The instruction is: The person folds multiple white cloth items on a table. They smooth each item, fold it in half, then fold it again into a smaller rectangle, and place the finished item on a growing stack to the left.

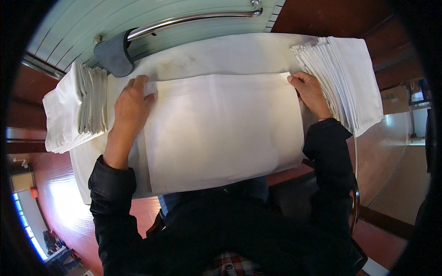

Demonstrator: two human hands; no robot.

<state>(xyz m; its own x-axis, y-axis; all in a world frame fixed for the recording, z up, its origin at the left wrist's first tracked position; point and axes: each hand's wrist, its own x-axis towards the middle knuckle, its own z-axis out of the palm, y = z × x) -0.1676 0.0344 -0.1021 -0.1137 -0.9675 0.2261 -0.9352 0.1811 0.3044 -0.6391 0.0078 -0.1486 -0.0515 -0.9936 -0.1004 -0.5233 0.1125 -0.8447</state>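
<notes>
A rectangular white cloth lies spread out in front of me, its near edge hanging close to my lap. At its far right corner my right hand is closed, the cloth pinched by the thumb and bent fingers. My left hand is at the far left corner, fingers curled and thumb along the cloth's side edge; it appears to grip the corner, though the fingertips are partly hidden. Both hands rest low over the white-covered table.
A stack of folded white cloths stands at the left, and a larger fanned stack at the right. Beyond the table runs a chrome bar with a grey cloth piece draped over it. The floor is reddish.
</notes>
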